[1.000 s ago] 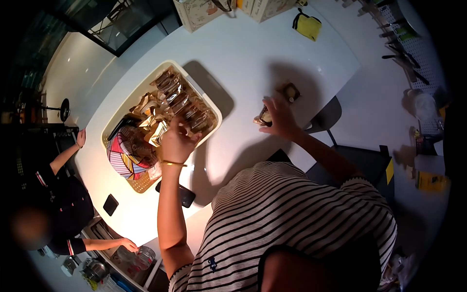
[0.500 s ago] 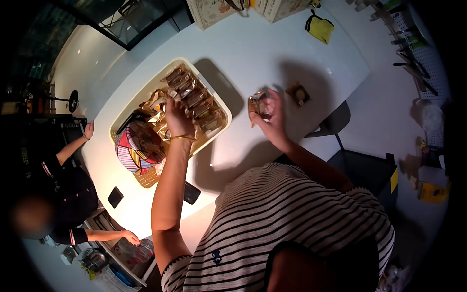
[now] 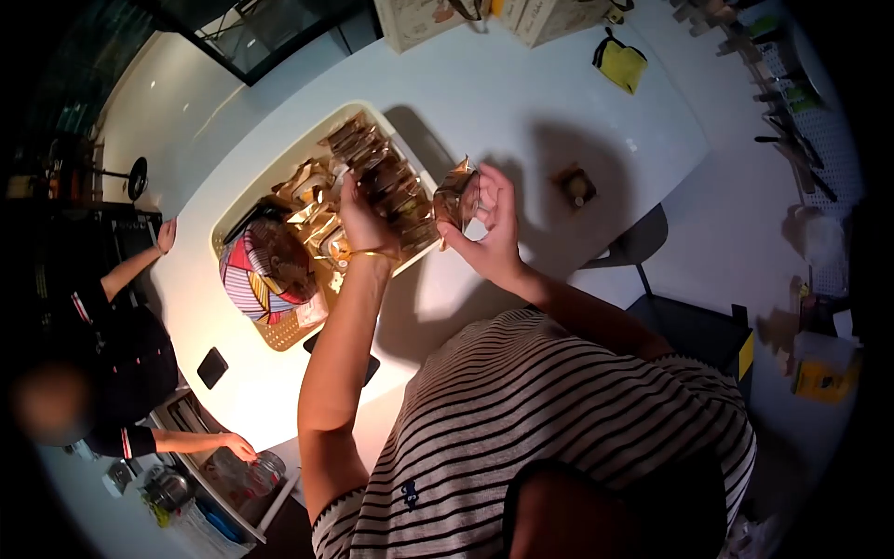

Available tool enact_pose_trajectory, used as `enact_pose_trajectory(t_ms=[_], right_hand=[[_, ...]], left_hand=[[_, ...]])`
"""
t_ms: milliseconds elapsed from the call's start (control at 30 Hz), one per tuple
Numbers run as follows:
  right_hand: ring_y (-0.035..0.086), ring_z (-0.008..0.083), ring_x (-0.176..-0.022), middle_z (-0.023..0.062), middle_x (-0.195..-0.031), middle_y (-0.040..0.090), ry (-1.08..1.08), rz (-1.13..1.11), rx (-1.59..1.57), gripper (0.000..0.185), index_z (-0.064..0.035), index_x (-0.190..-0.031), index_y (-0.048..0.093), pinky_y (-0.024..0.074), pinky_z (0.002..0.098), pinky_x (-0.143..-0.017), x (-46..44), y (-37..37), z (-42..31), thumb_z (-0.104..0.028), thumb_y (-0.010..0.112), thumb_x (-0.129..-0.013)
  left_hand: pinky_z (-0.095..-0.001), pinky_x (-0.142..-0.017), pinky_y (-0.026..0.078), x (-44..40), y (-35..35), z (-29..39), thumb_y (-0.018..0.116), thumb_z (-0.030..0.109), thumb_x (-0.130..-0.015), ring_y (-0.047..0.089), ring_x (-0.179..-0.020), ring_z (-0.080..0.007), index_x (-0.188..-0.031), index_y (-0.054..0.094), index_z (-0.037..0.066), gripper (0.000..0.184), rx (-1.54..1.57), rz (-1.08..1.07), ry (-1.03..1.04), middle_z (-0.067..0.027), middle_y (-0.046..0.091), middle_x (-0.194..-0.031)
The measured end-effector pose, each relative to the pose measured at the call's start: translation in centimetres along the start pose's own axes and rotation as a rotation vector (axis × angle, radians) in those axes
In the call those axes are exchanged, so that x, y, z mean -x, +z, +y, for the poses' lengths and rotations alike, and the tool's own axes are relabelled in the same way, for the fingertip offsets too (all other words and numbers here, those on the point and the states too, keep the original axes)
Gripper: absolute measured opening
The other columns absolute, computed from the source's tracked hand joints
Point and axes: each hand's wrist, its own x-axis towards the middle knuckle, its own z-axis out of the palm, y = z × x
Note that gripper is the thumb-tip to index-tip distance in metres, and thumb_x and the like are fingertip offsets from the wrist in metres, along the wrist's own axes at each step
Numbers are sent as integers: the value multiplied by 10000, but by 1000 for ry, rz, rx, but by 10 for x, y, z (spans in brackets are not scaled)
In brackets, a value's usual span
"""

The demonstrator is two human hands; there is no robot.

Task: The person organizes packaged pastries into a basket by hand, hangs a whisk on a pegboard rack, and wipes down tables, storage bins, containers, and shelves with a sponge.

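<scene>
A cream basket (image 3: 421,172) holds several brown wrapped packets (image 3: 380,170), some in a row, and gold wrappers (image 3: 312,182). Over the basket, beside the row of packets, is my left hand (image 3: 370,224), seen from the side; whether it grips anything is hidden. My right hand (image 3: 492,228) holds a shiny brown wrapped packet (image 3: 456,194) between thumb and fingers at the basket's right edge. Another small brown packet (image 3: 575,188) lies on the white table (image 3: 484,102) to the right. A colourful patterned cloth item (image 3: 265,275) sits at the basket's near left end.
Two phones lie on the table, one (image 3: 212,368) at the left, one partly under my left forearm. A yellow pouch (image 3: 620,65) and printed boxes (image 3: 419,20) stand at the far side. A co-worker (image 3: 130,345) is at the left, by an open drawer (image 3: 244,484).
My right hand has lifted a packet off the table and carried it left to the basket's edge. My left hand has shifted slightly right over the basket.
</scene>
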Motion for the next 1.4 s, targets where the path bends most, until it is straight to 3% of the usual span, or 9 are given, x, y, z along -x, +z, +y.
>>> enact_pose_trajectory(t_ms=[133, 200, 400, 533, 867, 1000, 1067, 1167, 1400], right_hand=[[484, 180, -1067, 100, -1172, 446, -2, -6, -202, 762, -65, -1302, 255, 463, 321, -813, 0, 13, -5, -37, 716, -696], [499, 160, -1023, 83, -1112, 459, 11, 9, -184, 734, -51, -1287, 253, 482, 279, -755, -2, 13, -9, -8, 698, -704], [531, 179, -960, 90, -1057, 496, -33, -4, -95, 761, -30, -1273, 283, 487, 303, -754, -8, 11, -17, -42, 738, -663], [554, 246, -980, 138, -1129, 519, -312, -119, 307, 767, -28, -1248, 381, 456, 344, -839, -25, 19, -48, -121, 789, -606], [490, 316, -1030, 131, -1155, 466, -625, -290, 330, 695, -86, -1176, 464, 463, 421, -826, -28, 63, -47, -240, 797, -585], [506, 276, -1007, 102, -1087, 511, -677, -129, 623, 454, -82, -1015, 570, 459, 399, -805, -51, -15, 12, -208, 761, -623], [503, 280, -1027, 102, -1090, 526, -511, 104, 724, 353, -81, -975, 575, 425, 395, -843, -53, -83, 62, -164, 711, -660], [442, 317, -1111, 121, -1177, 491, 37, -79, 1218, 590, -40, -1167, 479, 381, 449, -905, -57, -184, 109, -188, 720, -650], [520, 343, -1065, 127, -1169, 531, 103, -72, 1127, 752, -97, -1265, 403, 448, 431, -864, -37, -214, 115, -242, 757, -617]], left_hand=[[-368, -796, 351, 2, -27, 7, 415, 440, -871, 458, -917, -182, -1150, 510, 152, 412, 8, 113, 36, -18, 530, -1111], [-393, -790, 350, 15, -19, 5, 428, 420, -870, 444, -931, -188, -1137, 516, 167, 379, -28, 274, -57, -13, 517, -1098], [-414, -866, 343, 19, -33, 2, 508, 381, -814, 422, -1030, -179, -1172, 500, 162, 420, -55, 130, -206, -31, 487, -1125], [-303, -906, 395, 74, -26, 37, 590, 157, -839, 486, -1059, -151, -1234, 470, 15, 437, -505, -135, 377, -54, 520, -1155], [-246, -635, 478, 46, -43, 99, 634, -11, -761, 592, -742, -138, -1056, 551, -35, 307, -849, -145, 204, -76, 615, -945], [-295, -646, 484, -34, -92, 115, 660, 77, -761, 618, -730, -190, -1013, 551, -34, 296, -1367, -285, 757, -123, 634, -794], [-313, -645, 480, -22, -53, 112, 647, 85, -754, 619, -692, -232, -1035, 555, 10, 305, -1672, -50, 766, -150, 625, -777], [-371, -650, 486, -51, -63, 110, 633, 75, -724, 620, -713, -316, -1054, 570, 63, 337, -1671, -246, 786, -173, 624, -780], [-436, -682, 492, -47, -70, 116, 651, 145, -716, 607, -781, -378, -1091, 553, 81, 392, -1910, -216, 782, -182, 641, -834]])
